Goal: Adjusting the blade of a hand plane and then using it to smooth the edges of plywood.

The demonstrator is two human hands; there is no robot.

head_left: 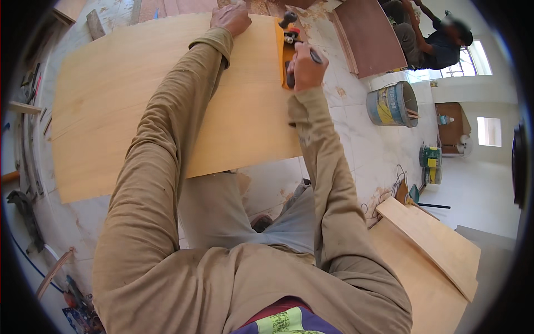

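Note:
A large pale plywood sheet (133, 111) lies in front of me above the tiled floor, its near edge over my legs. My left hand (231, 20) is at its far edge, fingers curled over and closed on the wood. At the sheet's right edge rests a hand plane (283, 55) with an orange-yellow body, a dark front knob and a dark rear handle. My right hand (309, 67) is wrapped round that rear handle, and the plane lies lengthwise along the edge. The fingertips of my left hand are partly hidden.
Right of the sheet stands a grey bucket (392, 104) with sticks in it. A reddish-brown panel (370, 36) is beyond it, beside a seated person (439, 44). More boards (428, 239) lie at lower right. Wood strips and tools (25, 150) line the left side.

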